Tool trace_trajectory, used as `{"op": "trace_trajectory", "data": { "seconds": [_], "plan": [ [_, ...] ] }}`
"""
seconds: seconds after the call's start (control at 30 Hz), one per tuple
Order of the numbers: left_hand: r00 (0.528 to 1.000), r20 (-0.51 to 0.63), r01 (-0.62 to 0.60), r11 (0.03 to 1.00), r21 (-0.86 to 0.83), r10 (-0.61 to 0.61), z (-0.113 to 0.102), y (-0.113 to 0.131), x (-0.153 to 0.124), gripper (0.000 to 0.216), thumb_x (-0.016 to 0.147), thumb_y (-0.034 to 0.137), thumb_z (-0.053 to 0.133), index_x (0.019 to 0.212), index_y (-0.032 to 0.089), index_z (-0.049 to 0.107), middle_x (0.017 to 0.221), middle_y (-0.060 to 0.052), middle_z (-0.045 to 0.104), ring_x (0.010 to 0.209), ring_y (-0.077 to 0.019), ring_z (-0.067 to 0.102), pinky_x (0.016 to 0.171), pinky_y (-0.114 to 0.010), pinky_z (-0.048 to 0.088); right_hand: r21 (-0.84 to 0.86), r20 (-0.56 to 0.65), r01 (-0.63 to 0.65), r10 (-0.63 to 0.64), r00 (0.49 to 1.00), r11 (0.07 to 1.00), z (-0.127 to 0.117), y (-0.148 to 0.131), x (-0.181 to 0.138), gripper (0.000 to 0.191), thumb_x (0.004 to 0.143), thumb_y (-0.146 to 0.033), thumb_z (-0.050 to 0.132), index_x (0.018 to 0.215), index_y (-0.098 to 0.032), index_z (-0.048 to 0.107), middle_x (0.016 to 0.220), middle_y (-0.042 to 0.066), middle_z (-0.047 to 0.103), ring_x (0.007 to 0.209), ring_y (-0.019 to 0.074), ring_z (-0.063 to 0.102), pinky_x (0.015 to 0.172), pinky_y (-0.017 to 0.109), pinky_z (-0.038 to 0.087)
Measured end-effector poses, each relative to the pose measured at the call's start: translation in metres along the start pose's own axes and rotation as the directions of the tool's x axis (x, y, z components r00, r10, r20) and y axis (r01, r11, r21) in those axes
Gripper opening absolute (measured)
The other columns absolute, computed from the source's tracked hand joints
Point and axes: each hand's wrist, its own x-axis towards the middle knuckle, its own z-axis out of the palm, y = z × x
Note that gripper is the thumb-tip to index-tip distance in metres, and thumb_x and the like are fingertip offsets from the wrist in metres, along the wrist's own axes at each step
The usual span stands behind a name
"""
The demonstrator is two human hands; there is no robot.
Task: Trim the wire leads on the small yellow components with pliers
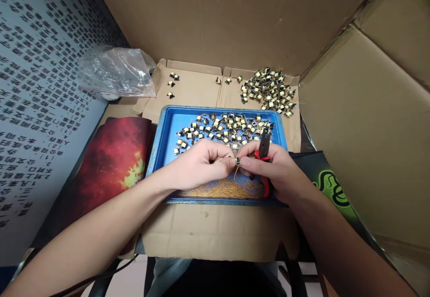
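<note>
Over the blue tray (161, 153), my left hand (204, 165) pinches a small transformer (238, 161) between thumb and fingertips. It has a dark body, and a thin copper-coloured lead hangs below it. My right hand (272, 165) is closed around red-handled pliers (264, 142), their dark jaws pointing up and away from me. The thumb and fingertip of that same hand touch the transformer's right side. Many similar transformers (231, 124), yellow-taped with black bases and wire leads, lie in the tray's far half. Copper-coloured wire clippings (221, 189) cover its near side.
Beyond the tray, a heap of transformers (268, 88) sits on the cardboard (198, 86) at right, with several loose ones at left. A clear plastic bag (117, 71) lies at far left. A red mat (114, 153) and a black-green mat (331, 185) flank the tray. Cardboard walls (242, 19) stand behind and right.
</note>
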Motion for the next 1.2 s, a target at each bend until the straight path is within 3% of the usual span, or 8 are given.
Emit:
{"op": "trace_trajectory", "data": {
  "seconds": [0.53, 0.83, 1.07, 1.2],
  "plan": [
    [1.0, 0.022, -0.001, 1.0, 0.003, 0.001, 0.001, 0.001, 0.0, 0.034, 0.094, 0.031, 0.058, 0.065, 0.019, 0.045, 0.059, 0.007, 0.033, 0.055, -0.0088, 0.027, 0.051, -0.025, 0.022, 0.068, 0.026, -0.075, 0.074, 0.997, 0.995, -0.001, -0.001, -0.001, 0.029, 0.078, -0.043, 0.09, 0.084, -0.019, 0.074, 0.068, -0.002, 0.062, 0.062, 0.0116, 0.05, 0.057, 0.026, 0.035],
    [0.999, 0.032, 0.017, 1.0, 0.002, -0.017, 0.001, 0.002, 0.001, 0.026, 0.085, 0.018, 0.057, 0.063, 0.019, 0.044, 0.058, 0.008, 0.032, 0.054, -0.0072, 0.025, 0.05, -0.025, 0.021, 0.065, 0.062, -0.058, 0.054, 0.997, 0.996, -0.002, 0.002, 0.0, 0.026, 0.083, -0.041, 0.087, 0.082, -0.019, 0.073, 0.068, -0.003, 0.06, 0.062, 0.0105, 0.048, 0.059, 0.026, 0.036],
    [0.999, -0.017, 0.052, 0.996, 0.077, -0.051, 0.001, 0.002, 0.001, 0.026, 0.082, 0.018, 0.056, 0.061, 0.018, 0.042, 0.058, 0.007, 0.032, 0.054, -0.007, 0.026, 0.051, -0.025, 0.021, -0.176, -0.018, 0.024, -0.028, 0.999, 0.984, -0.011, -0.004, -0.006, 0.026, 0.084, -0.039, 0.086, 0.104, -0.023, 0.08, 0.083, 0.001, 0.068, 0.07, 0.0138, 0.056, 0.059, 0.027, 0.039],
    [0.997, -0.036, 0.073, 0.989, 0.129, -0.069, 0.002, -0.001, 0.002, 0.026, 0.084, 0.019, 0.055, 0.061, 0.018, 0.042, 0.057, 0.008, 0.031, 0.053, -0.007, 0.026, 0.051, -0.025, 0.019, -0.327, -0.111, 0.116, -0.16, 0.981, 0.938, -0.005, -0.009, -0.009, 0.015, 0.084, -0.035, 0.085, 0.09, -0.023, 0.08, 0.085, 0.003, 0.07, 0.074, 0.0164, 0.059, 0.058, 0.028, 0.042]
  ]
}}
